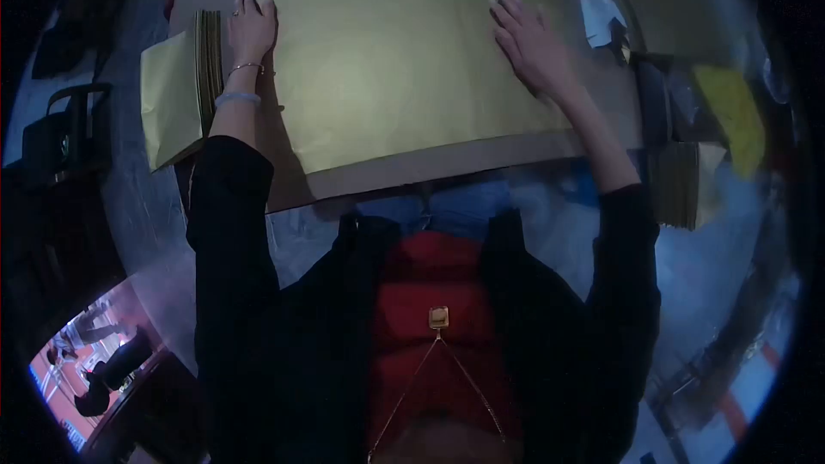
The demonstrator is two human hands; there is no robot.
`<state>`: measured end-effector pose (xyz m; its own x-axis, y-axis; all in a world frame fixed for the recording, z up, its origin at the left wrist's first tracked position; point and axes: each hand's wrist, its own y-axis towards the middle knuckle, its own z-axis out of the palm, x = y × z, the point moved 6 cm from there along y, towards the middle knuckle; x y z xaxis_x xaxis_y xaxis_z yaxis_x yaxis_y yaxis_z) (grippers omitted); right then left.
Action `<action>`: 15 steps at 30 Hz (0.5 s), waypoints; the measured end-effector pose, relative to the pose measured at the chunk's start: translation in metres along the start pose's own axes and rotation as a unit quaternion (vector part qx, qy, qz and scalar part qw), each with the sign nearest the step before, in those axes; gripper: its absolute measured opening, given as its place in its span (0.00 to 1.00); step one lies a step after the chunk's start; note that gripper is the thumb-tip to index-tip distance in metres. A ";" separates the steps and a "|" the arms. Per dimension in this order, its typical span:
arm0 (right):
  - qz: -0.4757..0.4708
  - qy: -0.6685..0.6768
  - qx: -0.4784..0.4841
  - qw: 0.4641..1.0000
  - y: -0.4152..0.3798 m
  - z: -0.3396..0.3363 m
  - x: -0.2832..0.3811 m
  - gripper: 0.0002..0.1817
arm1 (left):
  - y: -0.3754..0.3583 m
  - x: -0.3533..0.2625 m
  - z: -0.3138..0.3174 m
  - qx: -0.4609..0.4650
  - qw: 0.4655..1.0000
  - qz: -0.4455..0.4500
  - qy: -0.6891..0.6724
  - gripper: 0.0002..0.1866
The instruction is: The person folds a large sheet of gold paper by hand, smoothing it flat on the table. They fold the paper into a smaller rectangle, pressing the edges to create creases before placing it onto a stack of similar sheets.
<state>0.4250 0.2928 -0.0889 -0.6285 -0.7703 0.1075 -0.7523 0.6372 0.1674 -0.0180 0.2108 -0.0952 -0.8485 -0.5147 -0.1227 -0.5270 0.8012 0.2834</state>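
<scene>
A large yellow-gold sheet [387, 60], possibly paper, lies spread over a brown table or board [447, 163] in front of me. My left hand [252, 27] rests at the sheet's left edge, fingers pointing away from me and the thumb side against the sheet. It wears a ring, a thin bracelet and a pale bangle [238, 98]. Toward the sheet's right side, my right hand [533, 47] lies with its fingers stretched out over the surface. Neither hand visibly grips anything.
Left of my left hand stands a thick stack of yellow sheets [176, 90]. Another stack [679, 185] is at the right, near a bright yellow piece [730, 112]. A dark chair-like object [69, 133] stands far left. A lit screen [90, 361] shows at lower left.
</scene>
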 end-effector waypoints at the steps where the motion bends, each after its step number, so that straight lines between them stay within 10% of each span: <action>1: -0.012 0.003 0.001 1.000 -0.009 0.001 0.004 0.26 | 0.001 0.002 0.003 -0.047 0.998 0.016 -0.031 0.31; 5: 0.006 0.063 -0.020 0.998 -0.027 0.000 0.006 0.25 | -0.008 -0.004 -0.021 -0.202 0.975 0.076 -0.050 0.26; 15: -0.020 0.053 -0.028 0.998 -0.026 -0.006 0.000 0.25 | -0.191 -0.121 -0.115 0.006 0.972 0.126 -0.198 0.23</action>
<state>0.4461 0.2759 -0.0876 -0.5717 -0.7953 0.2014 -0.7626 0.6057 0.2270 0.1905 0.0847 -0.0254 -0.9010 -0.1462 -0.4084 -0.2994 0.8909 0.3416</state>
